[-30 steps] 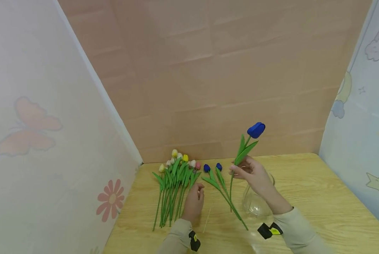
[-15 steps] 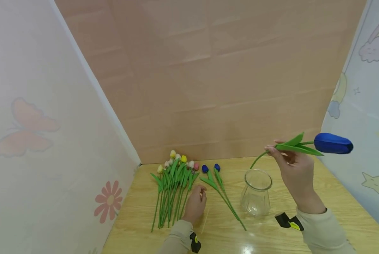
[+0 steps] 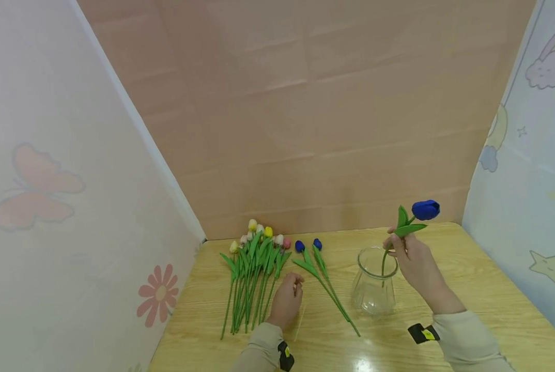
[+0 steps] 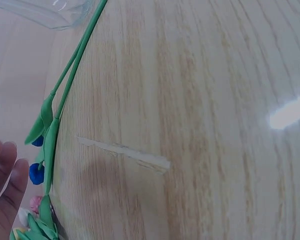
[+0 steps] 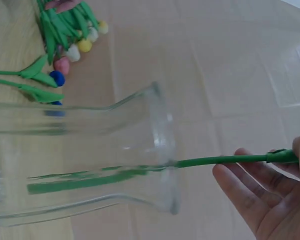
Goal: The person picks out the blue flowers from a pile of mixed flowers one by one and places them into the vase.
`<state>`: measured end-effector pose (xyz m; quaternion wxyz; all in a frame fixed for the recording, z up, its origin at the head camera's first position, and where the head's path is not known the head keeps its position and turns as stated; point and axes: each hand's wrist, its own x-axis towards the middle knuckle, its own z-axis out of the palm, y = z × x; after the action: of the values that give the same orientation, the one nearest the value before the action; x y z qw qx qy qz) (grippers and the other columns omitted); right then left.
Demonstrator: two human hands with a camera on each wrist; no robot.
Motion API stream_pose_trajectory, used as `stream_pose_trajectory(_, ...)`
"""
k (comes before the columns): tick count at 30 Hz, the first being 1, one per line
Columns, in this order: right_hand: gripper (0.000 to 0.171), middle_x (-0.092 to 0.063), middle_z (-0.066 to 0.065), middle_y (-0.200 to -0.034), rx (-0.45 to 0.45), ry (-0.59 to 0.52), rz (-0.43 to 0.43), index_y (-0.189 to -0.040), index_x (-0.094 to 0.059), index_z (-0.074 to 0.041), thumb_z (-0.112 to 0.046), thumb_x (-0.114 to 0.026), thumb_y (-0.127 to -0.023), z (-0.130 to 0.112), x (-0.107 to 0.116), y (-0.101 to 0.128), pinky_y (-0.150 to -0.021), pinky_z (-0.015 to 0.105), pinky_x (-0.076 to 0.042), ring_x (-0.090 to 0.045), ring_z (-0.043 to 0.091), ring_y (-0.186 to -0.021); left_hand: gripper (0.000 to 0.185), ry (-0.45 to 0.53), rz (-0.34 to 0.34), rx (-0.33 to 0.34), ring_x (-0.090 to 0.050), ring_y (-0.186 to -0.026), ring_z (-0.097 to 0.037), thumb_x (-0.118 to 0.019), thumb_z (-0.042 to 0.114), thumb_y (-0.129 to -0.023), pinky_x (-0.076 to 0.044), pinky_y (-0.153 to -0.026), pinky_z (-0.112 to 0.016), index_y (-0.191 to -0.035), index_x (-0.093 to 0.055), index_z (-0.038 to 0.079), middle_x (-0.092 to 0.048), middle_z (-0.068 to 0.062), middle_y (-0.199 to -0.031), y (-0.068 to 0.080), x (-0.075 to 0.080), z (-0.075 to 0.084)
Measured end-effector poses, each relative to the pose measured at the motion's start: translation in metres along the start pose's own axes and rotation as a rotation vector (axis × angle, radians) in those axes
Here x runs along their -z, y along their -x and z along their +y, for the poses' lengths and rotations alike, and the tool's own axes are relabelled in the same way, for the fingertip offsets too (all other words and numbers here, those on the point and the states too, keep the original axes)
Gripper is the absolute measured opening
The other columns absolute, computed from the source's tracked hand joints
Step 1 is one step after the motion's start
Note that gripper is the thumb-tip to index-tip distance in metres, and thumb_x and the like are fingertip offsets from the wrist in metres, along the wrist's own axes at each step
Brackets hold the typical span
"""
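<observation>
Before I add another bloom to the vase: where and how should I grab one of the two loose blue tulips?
Probably pinch the bare lower stem of a blue tulip, coming from above on the near side. The tulips lie flat on the table, heads away, leaves higher up the stem, and the stem ends point toward the vase.

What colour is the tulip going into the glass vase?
Blue tulip, green stem, held by the right hand; head view shows it best.

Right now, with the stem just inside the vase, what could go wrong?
1. The vase is clear glass, and no hand steadies it; the left hand rests on the table by the bunch. A sideways push from the stem might tip it.
2. The right hand holds the tulip high on its stem, so the blue head may lean over the rim once released.
</observation>
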<state>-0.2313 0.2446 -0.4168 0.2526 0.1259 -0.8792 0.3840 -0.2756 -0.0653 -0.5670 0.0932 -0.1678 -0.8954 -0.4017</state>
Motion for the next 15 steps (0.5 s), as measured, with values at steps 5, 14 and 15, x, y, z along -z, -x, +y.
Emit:
stream_pose_trajectory(5,0.027,-0.061,0.020,-0.111,-0.028,0.030,-0.018,-0.118,-0.053,0.001,-0.019,-0.039,-0.106,0.011,-0.005,0.005,-0.077,0.053,-0.053,-0.062,0.042,-0.099,0.015,-0.024,0.006,-0.028,-0.052,-0.073,-0.001,-0.048,0.010,-0.101,-0.044,-0.061,-0.018,-0.106,-0.062,0.010,-0.061,0.000,-0.100,0.000,-0.004,-0.005)
stream_pose_trajectory(14,0.028,-0.054,0.032,-0.118,-0.135,0.097,-0.056,-0.123,-0.056,0.005,-0.010,-0.053,-0.099,0.024,-0.007,0.008,-0.075,0.057,-0.053,-0.062,0.047,-0.097,0.017,-0.030,0.002,-0.056,-0.047,-0.068,0.001,-0.048,0.010,-0.101,-0.042,-0.057,-0.018,-0.102,-0.064,0.011,-0.060,0.004,-0.098,0.001,-0.005,-0.007)
stream_pose_trajectory(15,0.029,-0.055,0.032,-0.118,-0.153,0.097,-0.068,-0.123,-0.056,0.005,-0.012,-0.053,-0.099,0.025,-0.007,0.008,-0.077,0.057,-0.053,-0.062,0.047,-0.098,0.017,-0.030,-0.001,-0.053,-0.047,-0.067,0.001,-0.048,0.010,-0.101,-0.042,-0.057,-0.018,-0.102,-0.064,0.011,-0.060,0.003,-0.097,0.001,-0.004,-0.007)
